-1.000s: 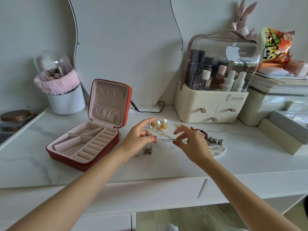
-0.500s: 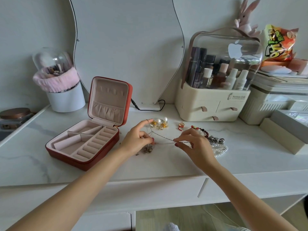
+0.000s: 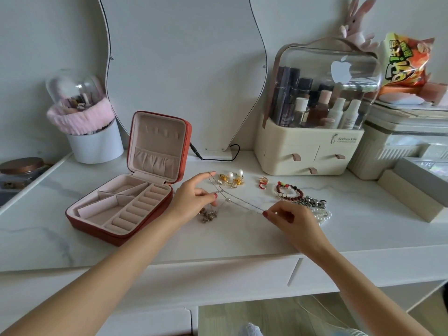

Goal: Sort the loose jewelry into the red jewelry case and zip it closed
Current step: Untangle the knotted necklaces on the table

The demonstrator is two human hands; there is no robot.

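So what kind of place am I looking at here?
Most likely a dressing table in a bedroom. A curvy mirror leans on the wall, a clear-lidded makeup organizer holds bottles, and a cup of makeup brushes stands by the open red jewelry case.

Left of centre: jewelry case [image 3: 121, 209] open on the table [image 3: 242, 238].
Centre: chain [image 3: 242, 205] stretched between both hands.
Upper right: organizer [image 3: 310, 151] behind the bracelets [image 3: 289, 191].
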